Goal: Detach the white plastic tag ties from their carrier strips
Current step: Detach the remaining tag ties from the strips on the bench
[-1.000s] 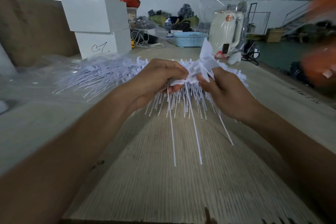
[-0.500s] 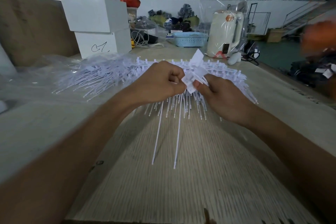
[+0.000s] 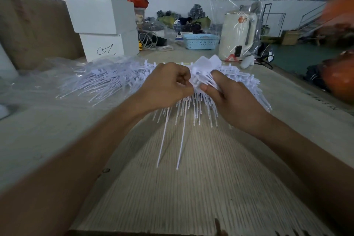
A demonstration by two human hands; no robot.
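the left hand [image 3: 168, 86] is curled into a fist, its fingers [image 3: 183, 80] clenched on the head end of the tag ties [image 3: 203, 74]. the right hand [image 3: 229, 99] meets it from the other side, thumb and fingertips pinched on the same small white cluster, so both hands grip one piece between them just above the tabletop [image 3: 191, 188]. whether the pinch is on a single tie or on a short piece of carrier strip cannot be told; the plastic there is too crowded.

two long tails [image 3: 172, 140] hang from the grip toward the person, their long axis running from the flat square heads up by the fingers down to the thin tips nearest the camera, spreading slightly apart. shorter stubs fan out under both hands in the same direction.

beyond the hands lies a wide row of ties on their strips [image 3: 245, 80], curving to the right, which look undetached. to the left, on clear plastic sheeting [image 3: 38, 74], a loose heap of ties [image 3: 99, 82] lies with tails pointing mostly left and toward the person; these look like finished ones, though that is a judgement. by that reading the job is partway, with plenty left.
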